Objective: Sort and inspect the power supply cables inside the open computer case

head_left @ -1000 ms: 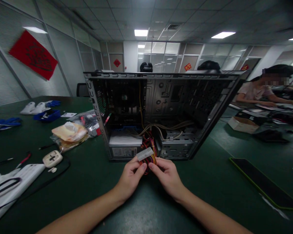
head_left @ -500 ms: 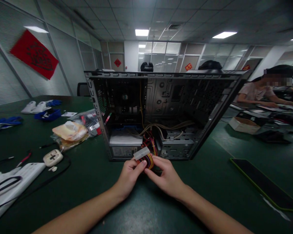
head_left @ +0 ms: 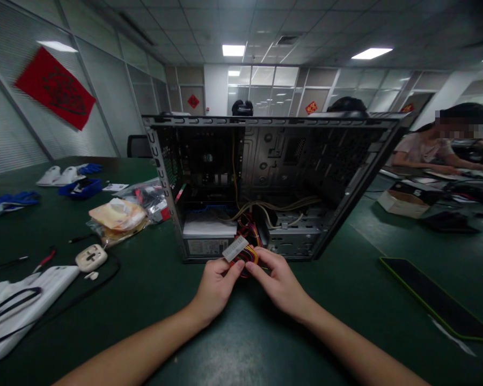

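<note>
Lying beyond and to the left of the left hand, a plastic-wrapped packet is resting on the green table. The left hand is grasping the coloured wires between thumb and curled fingers, seemingly close under the connector, though the fingers behind are hiding the exact contact. The connector is sitting just beyond the left thumb, nearer the left hand than the right; its long axis is slanting, the right end pointing farther away. It is showing pale grey, blocky and oblong, with red, yellow and black wires looping beside it. The right hand is pinching that loop from the right. Directly beyond both hands, the open computer case is standing upright; farther right of the right hand, a green-edged black mat is lying flat.
</note>
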Motion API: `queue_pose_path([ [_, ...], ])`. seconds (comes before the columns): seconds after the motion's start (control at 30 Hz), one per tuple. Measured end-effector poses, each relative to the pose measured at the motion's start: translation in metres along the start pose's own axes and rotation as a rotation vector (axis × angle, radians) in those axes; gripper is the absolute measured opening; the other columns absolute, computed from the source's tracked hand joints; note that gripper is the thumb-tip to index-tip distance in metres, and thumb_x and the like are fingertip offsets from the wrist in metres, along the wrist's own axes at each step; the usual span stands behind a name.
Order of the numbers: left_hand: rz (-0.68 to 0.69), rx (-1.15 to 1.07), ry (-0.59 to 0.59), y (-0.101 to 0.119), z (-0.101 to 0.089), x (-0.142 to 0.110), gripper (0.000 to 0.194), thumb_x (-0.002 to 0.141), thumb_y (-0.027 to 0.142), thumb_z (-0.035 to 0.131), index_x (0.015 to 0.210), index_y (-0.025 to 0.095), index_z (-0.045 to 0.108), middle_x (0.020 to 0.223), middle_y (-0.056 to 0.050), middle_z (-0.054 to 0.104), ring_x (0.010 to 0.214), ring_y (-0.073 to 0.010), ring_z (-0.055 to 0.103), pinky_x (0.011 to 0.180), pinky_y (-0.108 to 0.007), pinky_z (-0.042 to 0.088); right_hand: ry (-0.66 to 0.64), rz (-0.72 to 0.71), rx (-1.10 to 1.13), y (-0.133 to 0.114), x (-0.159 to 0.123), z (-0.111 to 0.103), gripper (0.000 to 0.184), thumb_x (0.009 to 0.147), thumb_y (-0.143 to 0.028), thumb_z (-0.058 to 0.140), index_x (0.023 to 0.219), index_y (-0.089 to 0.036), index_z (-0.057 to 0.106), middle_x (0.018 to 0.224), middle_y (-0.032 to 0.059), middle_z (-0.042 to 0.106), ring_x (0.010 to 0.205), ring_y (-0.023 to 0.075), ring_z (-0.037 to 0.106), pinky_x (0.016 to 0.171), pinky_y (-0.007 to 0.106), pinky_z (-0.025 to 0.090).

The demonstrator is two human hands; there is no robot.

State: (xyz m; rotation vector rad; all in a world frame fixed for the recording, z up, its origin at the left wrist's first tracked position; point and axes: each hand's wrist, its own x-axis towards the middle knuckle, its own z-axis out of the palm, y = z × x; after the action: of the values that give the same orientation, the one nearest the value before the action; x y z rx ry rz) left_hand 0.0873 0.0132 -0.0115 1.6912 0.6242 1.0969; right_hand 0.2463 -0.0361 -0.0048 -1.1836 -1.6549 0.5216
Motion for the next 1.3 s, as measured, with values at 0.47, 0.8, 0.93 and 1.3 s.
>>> queue_pose_path([
  [0.47, 0.087, 0.221, 0.035, 0.0, -0.002, 0.0, 0.027, 0.088, 0.028, 0.058, 0.076, 0.013, 0.077, 0.075, -0.007, 0.076, 0.07, -0.0213, 0.069, 0.073, -0.029, 0.051, 0.078, -0.056, -0.059, 0.003, -0.002, 0.012, 0.015, 0.097, -0.027, 0.049, 0.091, -0.018, 0.06, 0.089, 0.0063, 0.065, 0.083, 0.019, 0.061, 0.077, 0.027, 0.048],
  [0.8, 0.002, -0.026, -0.069, -0.008, -0.006, 0.0, 0.03, 0.088, 0.036, 0.061, 0.078, 0.013, 0.078, 0.089, -0.009, 0.076, 0.087, -0.0241, 0.067, 0.084, -0.031, 0.049, 0.063, 0.024, 0.012, 0.0, -0.003, 0.006, 0.024, 0.094, -0.035, 0.054, 0.079, -0.018, 0.064, 0.077, 0.003, 0.064, 0.078, 0.019, 0.061, 0.079, 0.028, 0.05],
  [0.93, -0.083, -0.2, -0.019, -0.008, -0.004, -0.001, 0.029, 0.086, 0.036, 0.065, 0.072, 0.014, 0.077, 0.096, -0.01, 0.076, 0.095, -0.0258, 0.066, 0.092, -0.034, 0.046, 0.027, -0.057, 0.022, -0.003, -0.001, 0.004, 0.018, 0.093, -0.029, 0.057, 0.086, -0.018, 0.069, 0.085, 0.0045, 0.069, 0.082, 0.0189, 0.064, 0.079, 0.027, 0.05],
  [1.3, -0.226, -0.473, -0.056, -0.006, -0.002, -0.001, 0.018, 0.08, 0.029, 0.073, 0.079, 0.012, 0.079, 0.11, -0.013, 0.074, 0.109, -0.028, 0.063, 0.106, -0.04, 0.037, -0.04, -0.183, -0.075, -0.002, -0.003, 0.007, 0.016, 0.093, -0.024, 0.056, 0.087, -0.018, 0.069, 0.085, 0.0068, 0.069, 0.082, 0.0198, 0.064, 0.082, 0.03, 0.052],
])
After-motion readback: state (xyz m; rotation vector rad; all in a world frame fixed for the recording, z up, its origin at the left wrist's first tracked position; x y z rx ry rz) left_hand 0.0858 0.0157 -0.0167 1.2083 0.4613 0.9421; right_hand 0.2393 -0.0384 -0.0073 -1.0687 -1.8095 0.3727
